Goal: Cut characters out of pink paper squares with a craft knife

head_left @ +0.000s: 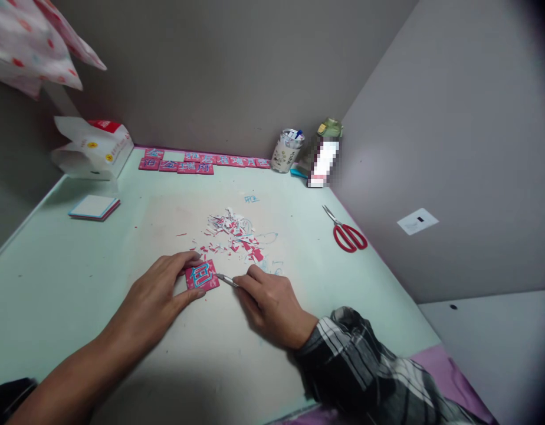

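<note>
The right hand (pixel 272 304) hides most of the craft knife (pixel 227 281), the bottle (pixel 324 154) at the table's far right corner is blurred out, and the far-edge red tiles (pixel 197 162) are too small to read.

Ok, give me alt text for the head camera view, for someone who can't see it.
A person's left hand pins a small red paper square flat on a pale green table while the right hand holds a thin craft knife at its edge. Paper scraps lie just beyond, red scissors to the right, and finished red squares along the wall.
</note>
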Available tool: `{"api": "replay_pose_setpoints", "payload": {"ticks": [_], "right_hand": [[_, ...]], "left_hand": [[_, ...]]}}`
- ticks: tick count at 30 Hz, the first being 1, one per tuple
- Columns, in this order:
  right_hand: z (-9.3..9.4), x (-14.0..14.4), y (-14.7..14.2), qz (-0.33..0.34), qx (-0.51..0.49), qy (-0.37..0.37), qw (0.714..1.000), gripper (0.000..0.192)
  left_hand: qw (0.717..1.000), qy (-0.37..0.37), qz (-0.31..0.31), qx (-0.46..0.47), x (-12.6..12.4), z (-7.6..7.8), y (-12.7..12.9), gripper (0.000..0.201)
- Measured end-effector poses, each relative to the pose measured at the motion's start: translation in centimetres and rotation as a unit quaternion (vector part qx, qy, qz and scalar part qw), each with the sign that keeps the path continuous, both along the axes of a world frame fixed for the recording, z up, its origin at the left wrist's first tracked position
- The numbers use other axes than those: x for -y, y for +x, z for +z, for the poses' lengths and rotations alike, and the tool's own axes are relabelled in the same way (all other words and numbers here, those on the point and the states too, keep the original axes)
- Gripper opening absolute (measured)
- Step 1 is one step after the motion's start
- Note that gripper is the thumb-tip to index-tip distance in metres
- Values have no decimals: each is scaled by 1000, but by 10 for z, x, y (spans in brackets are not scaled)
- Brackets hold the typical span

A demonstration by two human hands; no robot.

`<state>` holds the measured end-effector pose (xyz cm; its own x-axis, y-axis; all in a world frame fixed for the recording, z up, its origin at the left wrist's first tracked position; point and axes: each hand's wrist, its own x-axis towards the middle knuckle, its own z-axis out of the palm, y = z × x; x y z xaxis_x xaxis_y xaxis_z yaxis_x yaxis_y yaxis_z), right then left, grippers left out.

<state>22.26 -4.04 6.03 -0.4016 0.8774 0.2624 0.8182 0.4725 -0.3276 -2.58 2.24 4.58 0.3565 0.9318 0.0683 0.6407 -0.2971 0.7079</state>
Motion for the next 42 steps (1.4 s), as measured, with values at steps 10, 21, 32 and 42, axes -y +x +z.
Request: {"api": "replay_pose_setpoints", "payload": {"ticks": [10,21,32,42], "right_hand": [[1,-3,2,7,-42,-13,999,27],[1,-3,-2,14,48,52,997,25],[4,3,4,37,95,110,989,26],[0,4,4,26,53,55,997,23]], "left_hand": [[1000,4,1,1,1,1,-1,58],[1000,3,-3,-2,2,2,-1,60],[1000,-2,-11,8,1,-2,-4,55],[1000,1,-8,6,1,0,-2,55]]}}
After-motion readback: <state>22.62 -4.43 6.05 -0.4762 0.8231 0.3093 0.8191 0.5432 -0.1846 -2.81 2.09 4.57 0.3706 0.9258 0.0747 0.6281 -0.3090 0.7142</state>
